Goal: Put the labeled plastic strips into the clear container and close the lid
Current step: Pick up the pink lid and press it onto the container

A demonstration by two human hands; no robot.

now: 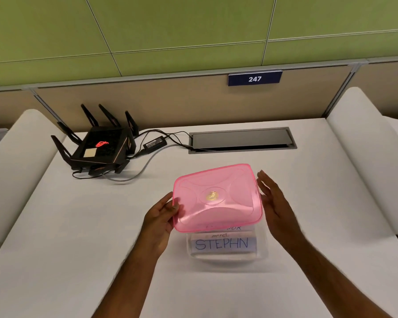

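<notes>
Left hand (159,218): holding the pink lid (216,198) by its left edge.
Right hand (275,203): fingers straight, wide, just beside the lid's right edge.
Clear container (228,253): sitting under the lid, with name strips (222,243) inside.

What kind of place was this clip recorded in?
Most likely an office desk in a cubicle. A fabric partition carries a number plate reading 247, the white desk has a cable hatch, and a router sits plugged in.
</notes>
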